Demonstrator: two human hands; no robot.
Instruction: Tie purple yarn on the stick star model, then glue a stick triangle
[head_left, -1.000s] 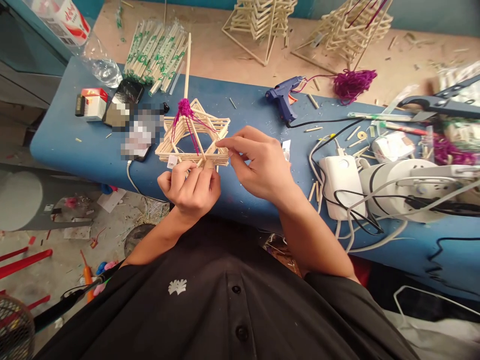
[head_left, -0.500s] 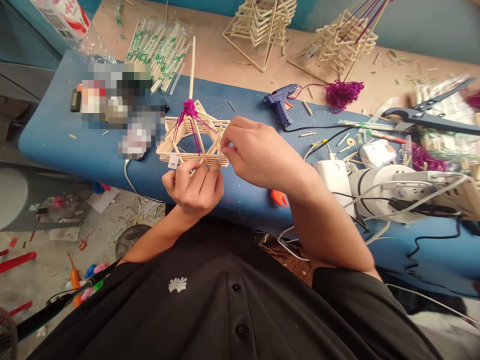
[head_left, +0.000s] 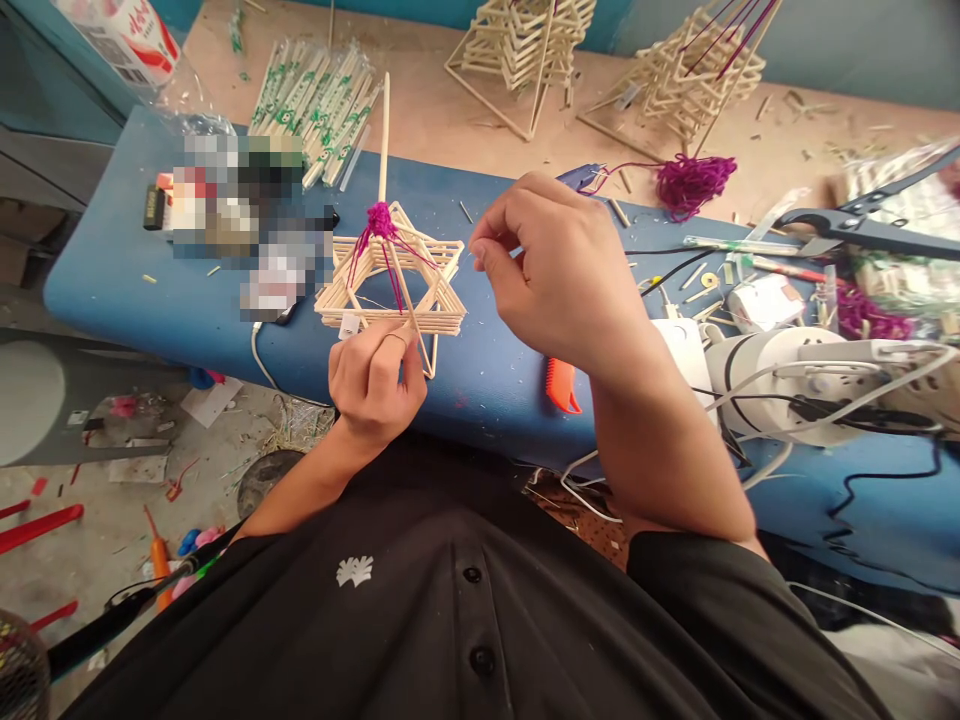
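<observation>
A star-shaped craft of stacked pale sticks (head_left: pixel 439 320) sits near the front edge of the blue bench. One long stick rises from it, and a tuft of purple yarn (head_left: pixel 380 219) is tied where the slanting sticks meet. My left hand (head_left: pixel 377 375) pinches the front of the star, its fingers closed around the near sticks beside a small white tag (head_left: pixel 349 326). Just right of the star, my right hand (head_left: pixel 551 265) is raised with thumb and forefinger pinched together. Whatever lies between those fingertips is too small to make out.
Behind my right hand a blue glue gun (head_left: pixel 581 178) is mostly hidden. Purple yarn (head_left: pixel 694 186), wrapped chopsticks (head_left: pixel 319 105) and two larger stick crafts (head_left: pixel 525 45) lie farther back. An orange comb-like piece (head_left: pixel 561 385), a power strip with cables (head_left: pixel 780 375) and shears (head_left: pixel 862 220) are at right.
My right hand has moved right and slightly up, away from the star's right tip, now covering most of the glue gun. My left fingers have drawn closer together on the front sticks.
</observation>
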